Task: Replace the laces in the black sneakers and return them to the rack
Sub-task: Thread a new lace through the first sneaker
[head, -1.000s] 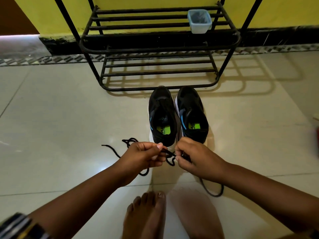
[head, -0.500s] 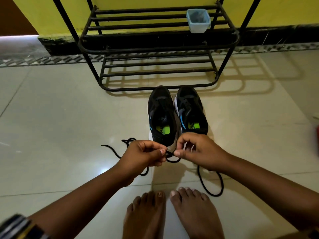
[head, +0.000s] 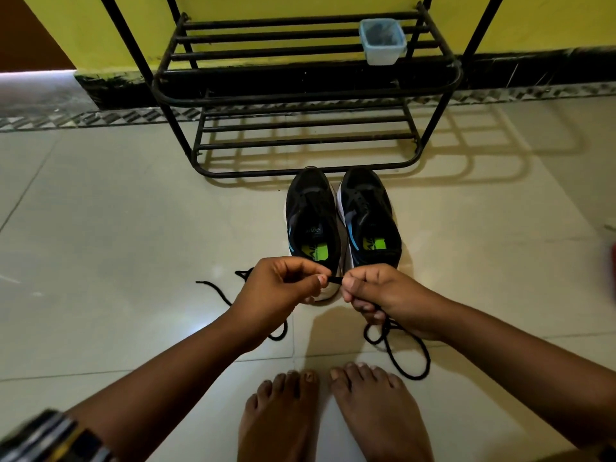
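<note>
Two black sneakers stand side by side on the floor, toes toward the rack: the left sneaker [head: 311, 215] and the right sneaker [head: 368, 215], both with green insole labels. A black lace [head: 336, 280] is stretched short between my hands just in front of the heels. My left hand [head: 283, 288] pinches one part of it, and my right hand [head: 383, 295] grips the other, with loops of lace hanging below it to the floor [head: 403, 358]. More black lace [head: 216, 291] trails on the tiles left of my left hand.
The black metal shoe rack [head: 300, 95] stands against the yellow wall, right behind the sneakers. A small clear plastic container [head: 382, 41] sits on its upper shelf at the right. My bare feet [head: 333, 411] are on the tiled floor below my hands.
My hands have drawn slightly apart, pulling the lace taut between them. The loose loops now hang lower under my right hand.
</note>
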A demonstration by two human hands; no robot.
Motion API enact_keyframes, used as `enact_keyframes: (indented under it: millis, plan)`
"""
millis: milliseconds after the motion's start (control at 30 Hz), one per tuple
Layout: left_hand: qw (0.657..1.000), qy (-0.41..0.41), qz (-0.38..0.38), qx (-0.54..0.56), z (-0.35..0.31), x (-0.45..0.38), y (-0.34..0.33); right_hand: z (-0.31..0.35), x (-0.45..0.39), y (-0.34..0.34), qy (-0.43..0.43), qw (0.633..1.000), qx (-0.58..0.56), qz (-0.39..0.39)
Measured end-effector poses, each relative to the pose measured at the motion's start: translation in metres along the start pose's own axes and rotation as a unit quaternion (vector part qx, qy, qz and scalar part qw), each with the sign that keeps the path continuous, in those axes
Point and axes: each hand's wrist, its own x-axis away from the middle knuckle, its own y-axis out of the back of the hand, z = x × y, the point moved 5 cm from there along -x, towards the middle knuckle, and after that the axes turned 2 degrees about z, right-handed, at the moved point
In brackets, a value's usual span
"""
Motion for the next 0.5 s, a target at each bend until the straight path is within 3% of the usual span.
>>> enact_keyframes:
  millis: [100,200,500]
  plan:
    - [0.998,0.032,0.021,0.05,0.004,0.001,-0.005,0.001,-0.001,-0.003,-0.003,0.999,-0.053,-0.007]
    - [0.999,0.032,0.026,0.009,0.009,0.003,-0.009,0.004,0.0,-0.004,-0.003,0.996,-0.09,-0.018]
    - [0.999,0.033,0.019,0.039,0.01,0.003,-0.013,0.004,0.004,-0.01,-0.017,1.0,-0.003,-0.025]
